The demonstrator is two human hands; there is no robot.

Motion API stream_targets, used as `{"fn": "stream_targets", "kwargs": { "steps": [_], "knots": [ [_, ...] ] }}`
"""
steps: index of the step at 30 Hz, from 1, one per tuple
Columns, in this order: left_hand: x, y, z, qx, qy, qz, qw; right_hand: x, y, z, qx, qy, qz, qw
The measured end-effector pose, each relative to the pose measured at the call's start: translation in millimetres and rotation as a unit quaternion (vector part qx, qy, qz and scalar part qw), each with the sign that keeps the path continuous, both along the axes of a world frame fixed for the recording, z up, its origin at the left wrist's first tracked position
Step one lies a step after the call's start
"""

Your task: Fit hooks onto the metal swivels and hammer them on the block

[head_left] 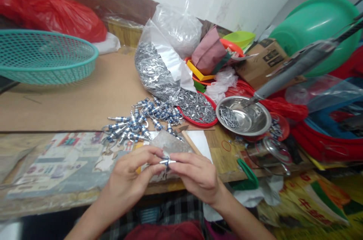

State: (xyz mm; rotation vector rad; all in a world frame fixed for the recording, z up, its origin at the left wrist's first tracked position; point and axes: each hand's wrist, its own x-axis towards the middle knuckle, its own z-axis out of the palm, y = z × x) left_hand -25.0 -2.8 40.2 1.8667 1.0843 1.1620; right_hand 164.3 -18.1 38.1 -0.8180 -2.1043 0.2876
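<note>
Close to the table's front edge, my left hand and my right hand meet, each with thumb and fingers pinched on one small silver metal piece with a blue band. The fingers cover much of it. Beyond them lies a pile of silver hook bolts with blue bands. Directly behind the fingertips is a grey block, partly hidden by my hands. A hammer with a wooden handle lies beside the block, its handle reaching toward my right hand.
A red tray of small metal clips sits behind, next to a steel bowl holding metal pins. A clear bag of metal parts leans behind the pile. A turquoise basket stands left; a green basin is at right.
</note>
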Motion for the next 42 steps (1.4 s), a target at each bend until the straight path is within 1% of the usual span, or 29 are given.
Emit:
{"fn": "stream_targets", "kwargs": {
  "steps": [2,5,7,8,10,12,13,15,17,18,19,21,23,24,26,27,28,29,30,31,32,33,34,35,38,40,42],
  "knots": [
    [0.1,0.6,2.9,-0.076,-0.034,-0.024,0.996,-3.8,-2.0,-0.3,-0.053,0.058,-0.008,0.997],
    [2.7,0.0,4.0,-0.179,-0.097,-0.025,0.979,-9.2,-4.3,0.3,-0.135,0.120,-0.046,0.982],
    [5.2,-1.5,2.1,-0.222,-0.116,-0.008,0.968,-11.2,-5.5,-0.2,-0.163,0.133,-0.068,0.975],
    [6.1,-2.4,0.7,-0.236,-0.118,0.001,0.965,-11.4,-6.1,-1.0,-0.157,0.133,-0.066,0.976],
    [6.7,-4.3,-1.5,-0.247,-0.112,0.016,0.962,-10.8,-7.8,-2.8,-0.113,0.118,-0.044,0.986],
    [5.1,-5.2,-2.0,-0.238,-0.100,0.017,0.966,-9.6,-9.6,-3.9,-0.068,0.093,-0.022,0.993],
    [3.7,-5.1,-1.5,-0.230,-0.094,0.008,0.969,-9.3,-10.4,-4.0,-0.061,0.082,-0.018,0.995],
    [0.8,-4.1,0.2,-0.219,-0.094,-0.017,0.971,-9.6,-11.3,-2.9,-0.071,0.081,-0.021,0.994],
    [-0.3,-3.1,0.5,-0.229,-0.113,-0.035,0.966,-11.3,-10.7,-1.3,-0.098,0.101,-0.027,0.990],
    [0.4,-3.2,-0.4,-0.244,-0.127,-0.032,0.961,-12.6,-9.8,-0.8,-0.117,0.116,-0.035,0.986],
    [1.9,-3.9,-2.0,-0.265,-0.140,-0.018,0.954,-14.0,-8.7,-0.6,-0.139,0.132,-0.048,0.980],
    [7.0,-7.0,-7.0,-0.311,-0.163,0.034,0.936,-16.7,-6.7,-1.8,-0.188,0.160,-0.084,0.965],
    [13.4,-11.2,-12.0,-0.355,-0.197,0.080,0.910,-19.0,-6.3,-5.4,-0.238,0.179,-0.126,0.946],
    [16.5,-12.9,-14.1,-0.370,-0.217,0.089,0.899,-19.9,-6.9,-7.6,-0.261,0.188,-0.142,0.936],
    [21.3,-14.6,-17.2,-0.380,-0.253,0.085,0.885,-20.1,-8.4,-11.5,-0.305,0.206,-0.161,0.916],
    [23.0,-14.3,-18.6,-0.377,-0.263,0.080,0.884,-19.0,-8.1,-12.5,-0.323,0.207,-0.159,0.910],
    [24.2,-13.4,-20.1,-0.370,-0.268,0.077,0.886,-16.4,-6.1,-12.4,-0.336,0.194,-0.142,0.911],
    [24.9,-12.0,-21.8,-0.363,-0.269,0.076,0.889,-12.1,-1.6,-11.3,-0.340,0.163,-0.123,0.918],
    [25.4,-10.4,-23.8,-0.359,-0.266,0.072,0.892,-5.7,5.9,-9.3,-0.330,0.111,-0.122,0.929],
    [25.7,-8.7,-26.0,-0.358,-0.262,0.064,0.894,2.8,16.6,-6.8,-0.308,0.046,-0.144,0.939],
    [26.0,-7.3,-28.1,-0.358,-0.258,0.055,0.896,13.3,30.2,-4.2,-0.279,-0.018,-0.183,0.942],
    [26.2,-6.2,-30.1,-0.357,-0.256,0.045,0.897,25.3,46.0,-1.9,-0.236,-0.089,-0.270,0.929],
    [26.4,-5.4,-31.7,-0.356,-0.255,0.035,0.898,38.0,63.0,-0.5,-0.219,-0.116,-0.320,0.914],
    [26.7,-4.9,-32.9,-0.352,-0.255,0.028,0.900,50.4,80.2,-0.2,-0.213,-0.132,-0.346,0.904],
    [27.6,-4.8,-34.8,-0.344,-0.256,0.022,0.903,77.4,122.8,-6.2,-0.225,-0.198,-0.381,0.875],
    [28.2,-4.4,-35.6,-0.342,-0.263,0.031,0.901,83.9,139.8,-12.6,-0.234,-0.232,-0.385,0.862],
    [28.6,-3.4,-36.8,-0.344,-0.286,0.049,0.893,84.1,149.1,-16.5,-0.238,-0.249,-0.381,0.858]
  ]
}}
